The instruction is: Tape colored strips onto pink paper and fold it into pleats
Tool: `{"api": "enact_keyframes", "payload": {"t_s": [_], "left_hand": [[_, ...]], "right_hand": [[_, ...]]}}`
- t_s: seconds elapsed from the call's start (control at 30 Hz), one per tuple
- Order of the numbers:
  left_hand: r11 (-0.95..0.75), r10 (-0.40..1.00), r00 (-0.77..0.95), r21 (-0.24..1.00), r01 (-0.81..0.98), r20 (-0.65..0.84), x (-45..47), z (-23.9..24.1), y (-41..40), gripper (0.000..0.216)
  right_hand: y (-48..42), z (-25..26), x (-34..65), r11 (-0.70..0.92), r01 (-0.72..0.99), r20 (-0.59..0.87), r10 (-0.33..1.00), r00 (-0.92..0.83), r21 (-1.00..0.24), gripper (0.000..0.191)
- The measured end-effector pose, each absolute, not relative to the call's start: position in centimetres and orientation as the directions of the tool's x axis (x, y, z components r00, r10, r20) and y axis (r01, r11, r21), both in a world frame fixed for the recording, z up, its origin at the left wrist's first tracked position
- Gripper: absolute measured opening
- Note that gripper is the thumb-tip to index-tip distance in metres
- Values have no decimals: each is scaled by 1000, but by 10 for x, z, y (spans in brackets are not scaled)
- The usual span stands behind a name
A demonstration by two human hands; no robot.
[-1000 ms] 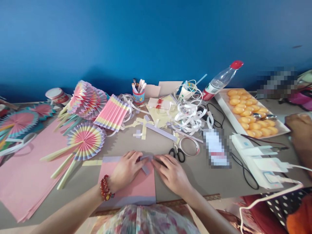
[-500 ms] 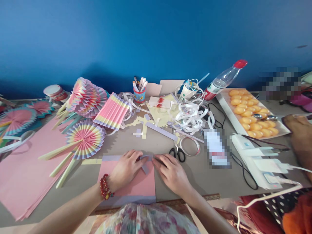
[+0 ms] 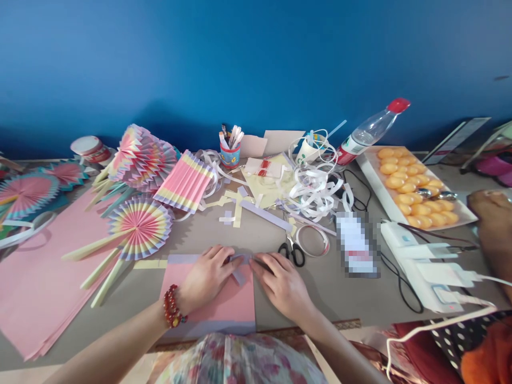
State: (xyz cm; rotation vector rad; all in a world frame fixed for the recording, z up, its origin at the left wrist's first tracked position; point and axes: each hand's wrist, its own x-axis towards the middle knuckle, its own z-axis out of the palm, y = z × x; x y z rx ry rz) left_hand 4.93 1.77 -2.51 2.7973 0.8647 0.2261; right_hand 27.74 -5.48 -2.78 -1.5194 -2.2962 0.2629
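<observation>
A pink paper sheet point(image 3: 228, 306) with lavender bands along its far and near edges lies flat in front of me. Over it, my left hand point(image 3: 212, 272) is closed, with a short lavender paper strip point(image 3: 239, 277) poking out between thumb and fingers. My right hand point(image 3: 282, 282) rests at the sheet's far right corner, its thumb and forefinger closed together on the banded edge. Both sets of fingertips nearly meet there. Black-handled scissors point(image 3: 292, 253) lie just beyond my right hand, beside a roll of tape point(image 3: 312, 240).
Pleated paper fans point(image 3: 140, 226) and a pink paper stack point(image 3: 44, 282) lie left. Behind are paper scraps point(image 3: 266, 216), curled white strips point(image 3: 316, 186), a pen cup point(image 3: 230, 154) and a bottle point(image 3: 370, 133). Rightward sit a balloon-like yellow tray load point(image 3: 408, 176), a power strip point(image 3: 424, 266) and another person's hand point(image 3: 490, 218).
My hands and the sheet stay practically where they were. The view has shifted very slightly, so the things at the back appear a few pixels over.
</observation>
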Motion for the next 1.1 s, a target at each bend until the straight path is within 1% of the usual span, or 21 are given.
{"api": "enact_keyframes", "payload": {"t_s": [0.13, 0.33, 0.5, 0.67, 0.93, 1.1], "left_hand": [[-798, 581, 807, 268, 540, 106, 49, -27, 18, 31], [-811, 570, 817, 216, 543, 85, 49, -26, 18, 33], [-809, 574, 812, 227, 542, 109, 49, -25, 17, 32], [-806, 579, 807, 230, 546, 114, 48, -26, 17, 33], [-814, 569, 818, 206, 544, 89, 48, -30, 17, 30], [-807, 578, 808, 229, 544, 115, 47, -30, 16, 30]], "right_hand": [[-55, -28, 278, 403, 850, 204, 914, -351, -340, 36], [-54, -26, 277, 393, 848, 196, 918, -344, -356, 34], [-53, -25, 277, 388, 851, 191, 921, -340, -355, 33], [-51, -23, 278, 405, 838, 219, 913, -345, -367, 37], [-51, -29, 270, 340, 890, 165, 939, -302, -303, 33], [-52, -26, 275, 384, 839, 190, 923, -335, -385, 37]]}}
